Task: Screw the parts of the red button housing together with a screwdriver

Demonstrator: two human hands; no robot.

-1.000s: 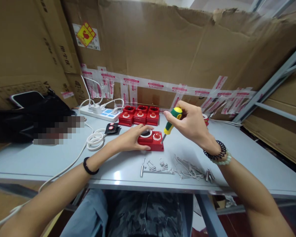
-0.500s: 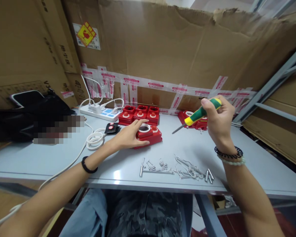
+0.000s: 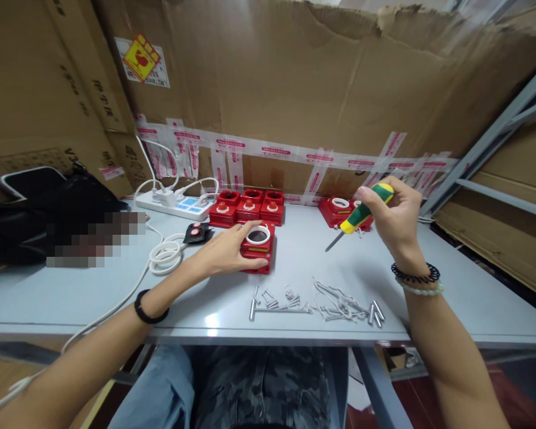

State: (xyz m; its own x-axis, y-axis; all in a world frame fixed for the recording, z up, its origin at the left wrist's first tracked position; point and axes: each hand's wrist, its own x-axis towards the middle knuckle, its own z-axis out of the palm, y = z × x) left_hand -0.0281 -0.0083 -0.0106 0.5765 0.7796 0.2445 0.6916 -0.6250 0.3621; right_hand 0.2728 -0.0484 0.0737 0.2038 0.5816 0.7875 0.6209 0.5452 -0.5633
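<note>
My left hand [image 3: 232, 249] grips a red box-shaped housing [image 3: 270, 244] from its left side, thumb along the near side and fingers over the far side. A white ring surrounds a dark round opening on top of it. The housing rests on the table. In my right hand [image 3: 395, 214] is a screwdriver [image 3: 367, 208] with a green and yellow handle. Its tip points down and left, in the air to the right of the housing. Nearer the front edge lie several loose screws [image 3: 272, 300], a T-handled metal tool [image 3: 279, 310] and thin whitish strands [image 3: 337, 298].
Several red housings with buttons [image 3: 246, 208] stand in a row at the back; further ones [image 3: 335, 205] are at back right. A power strip [image 3: 174, 205], coiled white cable [image 3: 165, 259] and small black item [image 3: 196, 232] lie leftward. Cardboard [image 3: 259, 77] walls the back.
The red housing has turned under my left hand, so its long side now points toward me and its red button no longer shows. The screwdriver stays raised in my right hand.
</note>
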